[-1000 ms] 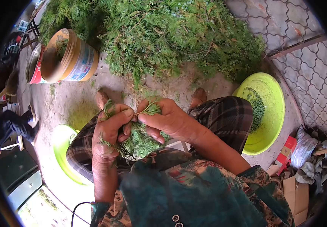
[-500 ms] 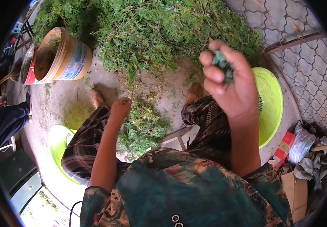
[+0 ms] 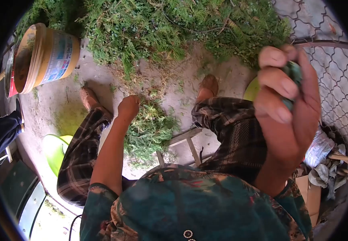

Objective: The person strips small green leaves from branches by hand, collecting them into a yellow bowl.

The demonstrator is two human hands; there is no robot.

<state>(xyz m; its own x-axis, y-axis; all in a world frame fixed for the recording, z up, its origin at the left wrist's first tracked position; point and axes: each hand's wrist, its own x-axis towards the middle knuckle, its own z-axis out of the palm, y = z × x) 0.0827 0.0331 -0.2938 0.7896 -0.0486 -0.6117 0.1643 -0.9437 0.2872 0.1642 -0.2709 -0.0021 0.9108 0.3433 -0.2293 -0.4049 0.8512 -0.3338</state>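
Raised close to the camera on the right, my right hand (image 3: 288,96) is curled round a clump of small green berries (image 3: 293,76), partly hidden by the fingers. My left hand (image 3: 129,107) is closed low over the ground between my legs, beside a small pile of green sprigs (image 3: 149,128); what it holds, if anything, is hidden. A large heap of leafy evergreen branches (image 3: 174,30) with small berries lies on the ground ahead.
A yellow bucket (image 3: 57,56) stands at the left. Lime-green basins show beside my left leg (image 3: 54,152) and behind my right hand (image 3: 252,89). Another person's dark-trousered leg (image 3: 5,128) is at far left. Bags and cardboard (image 3: 307,193) lie at the right.
My right hand has moved right and nearer the camera with the clump, now covering most of the right basin. The view has shifted slightly. My left hand remains low by the sprigs.
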